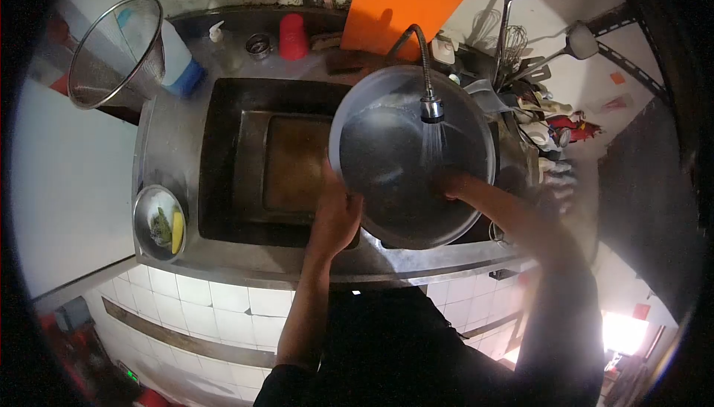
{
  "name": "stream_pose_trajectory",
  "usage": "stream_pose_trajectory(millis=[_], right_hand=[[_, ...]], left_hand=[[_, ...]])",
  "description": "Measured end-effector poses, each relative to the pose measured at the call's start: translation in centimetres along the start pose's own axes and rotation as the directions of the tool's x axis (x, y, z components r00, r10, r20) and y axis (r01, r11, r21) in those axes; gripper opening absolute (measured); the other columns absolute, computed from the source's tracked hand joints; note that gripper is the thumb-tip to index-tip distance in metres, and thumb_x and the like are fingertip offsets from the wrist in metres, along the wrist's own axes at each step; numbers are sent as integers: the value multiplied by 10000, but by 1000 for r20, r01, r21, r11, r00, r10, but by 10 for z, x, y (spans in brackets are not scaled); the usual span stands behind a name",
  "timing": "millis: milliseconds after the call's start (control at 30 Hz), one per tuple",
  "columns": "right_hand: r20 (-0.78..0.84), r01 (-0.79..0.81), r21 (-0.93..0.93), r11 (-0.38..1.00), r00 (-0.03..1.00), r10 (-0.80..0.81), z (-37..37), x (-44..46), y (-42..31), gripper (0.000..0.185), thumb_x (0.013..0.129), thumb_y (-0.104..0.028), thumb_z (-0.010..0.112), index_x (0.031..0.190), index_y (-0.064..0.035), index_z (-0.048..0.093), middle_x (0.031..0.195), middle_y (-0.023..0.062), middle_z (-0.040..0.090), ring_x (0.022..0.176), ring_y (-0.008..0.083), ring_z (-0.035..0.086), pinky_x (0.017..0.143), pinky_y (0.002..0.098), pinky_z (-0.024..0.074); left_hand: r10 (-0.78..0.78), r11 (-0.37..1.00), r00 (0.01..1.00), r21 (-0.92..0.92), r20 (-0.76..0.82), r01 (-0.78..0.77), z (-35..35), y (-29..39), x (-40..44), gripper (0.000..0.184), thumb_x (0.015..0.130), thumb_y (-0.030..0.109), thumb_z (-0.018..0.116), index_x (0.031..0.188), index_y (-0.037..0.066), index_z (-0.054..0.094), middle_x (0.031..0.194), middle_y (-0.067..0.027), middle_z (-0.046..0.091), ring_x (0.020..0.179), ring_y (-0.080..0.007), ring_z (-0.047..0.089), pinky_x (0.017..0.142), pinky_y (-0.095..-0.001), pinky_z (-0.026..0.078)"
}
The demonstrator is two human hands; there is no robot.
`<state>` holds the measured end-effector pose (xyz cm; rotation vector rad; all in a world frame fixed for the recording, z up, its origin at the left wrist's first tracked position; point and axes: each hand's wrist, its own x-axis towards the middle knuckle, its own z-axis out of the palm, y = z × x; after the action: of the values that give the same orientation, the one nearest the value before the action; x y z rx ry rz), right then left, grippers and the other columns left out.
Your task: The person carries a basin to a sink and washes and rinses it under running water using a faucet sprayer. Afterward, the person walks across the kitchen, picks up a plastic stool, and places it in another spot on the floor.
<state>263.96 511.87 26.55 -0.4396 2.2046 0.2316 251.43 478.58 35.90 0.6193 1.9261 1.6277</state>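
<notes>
A large round grey metal basin rests over the right part of the sink, under a flexible faucet from which water runs down into it. At the basin's left rim, my left hand grips the edge with its fingers wrapped round it. My right hand reaches over the right side into the basin, near the stream. Its fingers are dark and partly hidden, so what they touch cannot be made out.
An oval bowl with green and yellow items sits at the counter's left. Behind the sink stand a red cup, a pump bottle and an orange board. Utensils crowd the right; a mesh strainer is upper left.
</notes>
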Motion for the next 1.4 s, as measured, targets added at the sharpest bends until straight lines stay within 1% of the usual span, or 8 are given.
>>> stream_pose_trajectory(millis=[200, 267, 367, 433, 567, 633, 733, 1400], right_hand=[[5, -180, 184, 966, 983, 182, 5, 8, 6, 222, 792, -77, 622, 988, -11, 703, 1020, 182, 689, 899, 368, 668, 753, 461, 539], [278, -279, 96, 955, 929, 244, -27, 7, -6, 247, 837, -100, 573, 1028, -9, 701, 1069, 208, 672, 927, 372, 658, 811, 454, 526], [51, -432, 312, 847, 897, 439, -5, 8, -13, 335, 899, -151, 495, 1158, -4, 650, 1223, 227, 602, 1078, 363, 602, 942, 435, 465], [75, -469, 340, 815, 877, 474, 16, 23, -10, 355, 909, -166, 481, 1194, -6, 620, 1267, 225, 563, 1126, 356, 565, 971, 428, 437], [186, -594, 425, 683, 796, 576, 46, 50, -7, 449, 951, -226, 423, 1339, -14, 503, 1444, 215, 407, 1316, 327, 417, 1086, 400, 326], [58, -489, 416, 767, 856, 515, 38, 40, -14, 441, 955, -241, 424, 1316, -9, 524, 1419, 216, 438, 1298, 337, 437, 1080, 402, 334], [-159, -305, 363, 880, 911, 381, 18, 25, -24, 436, 959, -257, 425, 1291, -2, 547, 1391, 216, 473, 1276, 349, 459, 1074, 405, 343], [43, -365, 593, 718, 904, 424, 3, 50, -18, 435, 960, -269, 427, 1267, 9, 562, 1357, 217, 506, 1248, 363, 483, 1065, 417, 352]], left_hand=[[-15, 998, 999, 60, -48, 17, -1, 20, -2, 771, 890, -10, 460, 1494, 91, -8, 1289, -319, 489, 1106, -436, 581, 953, -506, 444], [38, 997, 997, 67, -65, -34, 1, 13, -1, 765, 897, 0, 456, 1495, 99, -11, 1270, -323, 505, 1070, -443, 600, 935, -504, 456], [29, 997, 999, 76, -40, -26, 2, 11, -1, 746, 910, 11, 449, 1494, 98, -8, 1284, -314, 500, 1098, -440, 588, 945, -496, 457], [-144, 985, 990, -91, 11, 144, 1, 20, 0, 730, 964, 317, 520, 1496, 62, 90, 1488, -220, 266, 1363, -374, 319, 1111, -494, 268], [-60, 998, 998, -6, 7, 60, 2, 19, -1, 723, 970, 332, 505, 1494, 56, 91, 1482, -222, 261, 1357, -377, 320, 1104, -504, 277], [52, 994, 997, 103, -64, -45, 4, 14, -2, 713, 928, 31, 442, 1493, 95, 12, 1392, -292, 406, 1243, -415, 491, 1036, -522, 392], [-15, 991, 998, 135, -58, 22, 5, 16, -2, 716, 930, 36, 445, 1495, 110, 12, 1398, -299, 394, 1278, -407, 457, 1059, -523, 369], [65, 995, 996, 78, -60, -60, 4, 5, -5, 690, 932, 148, 504, 1498, 68, 118, 1478, -223, 277, 1370, -363, 304, 1121, -463, 255]])
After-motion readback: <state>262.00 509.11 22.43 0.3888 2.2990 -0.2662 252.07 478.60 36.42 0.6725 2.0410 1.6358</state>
